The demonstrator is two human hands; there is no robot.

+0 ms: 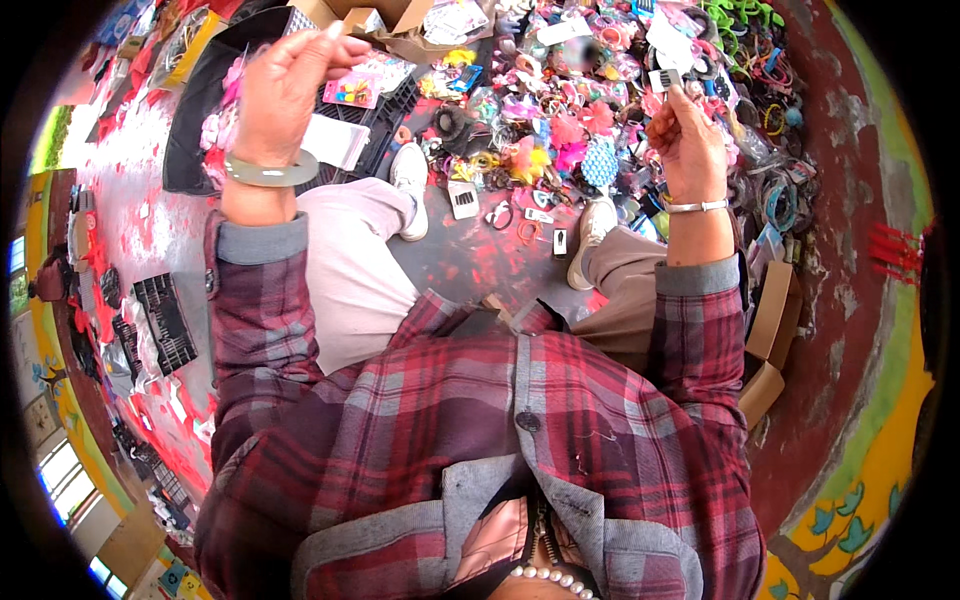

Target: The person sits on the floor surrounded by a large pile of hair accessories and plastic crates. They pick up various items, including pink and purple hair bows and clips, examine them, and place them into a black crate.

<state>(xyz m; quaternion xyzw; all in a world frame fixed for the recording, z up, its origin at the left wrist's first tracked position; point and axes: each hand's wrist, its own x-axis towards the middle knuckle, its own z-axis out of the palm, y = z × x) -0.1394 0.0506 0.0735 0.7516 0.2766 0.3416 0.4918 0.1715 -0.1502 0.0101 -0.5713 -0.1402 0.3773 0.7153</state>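
Observation:
My right hand (690, 148) is raised over the heap and pinches a small white card of dark hair clips (664, 80) between thumb and finger. Its other fingers curl inward. My left hand (285, 92) hangs above a black plastic crate (385, 128) at the left, thumb and fingers drawn together, with nothing showing between them. Close by the left fingers lies a pink card with a yellow trinket (352, 91). A white packet (336, 141) rests near my left wrist. Similar small cards, such as a white clip card (464, 199), lie on the floor between my shoes.
A large heap of hair ties and ornaments (560, 130) spreads ahead and to the right. An open cardboard box (405, 28) stands at the back, and another cardboard box (770, 330) at my right. A black crate (165, 322) lies at the left on the red-stained floor (470, 250).

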